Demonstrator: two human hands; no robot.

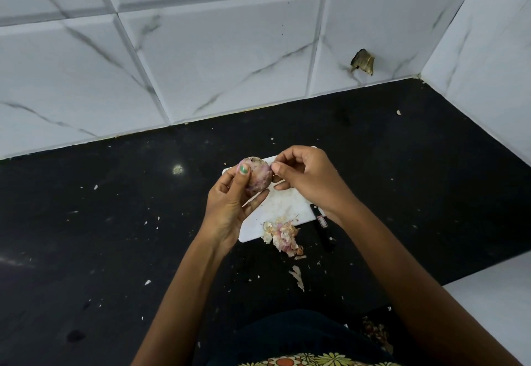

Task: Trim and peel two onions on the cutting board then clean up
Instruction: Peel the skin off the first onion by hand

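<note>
My left hand (230, 204) grips a pinkish onion (258, 177) above the far end of the white cutting board (278, 207), thumb pressed on its top. My right hand (307, 179) pinches at the onion's right side with thumb and fingertips, where a bit of skin seems to be. A heap of pink and pale onion peels (283, 235) lies at the board's near edge. A black-handled knife (321, 225) rests on the counter just right of the board, partly under my right wrist. A second onion is not visible.
The black counter (115, 222) is strewn with small peel scraps, one longer strip (297, 276) near me. White marble-look tiled walls stand behind and to the right. A torn brown patch (362, 61) shows on the back wall.
</note>
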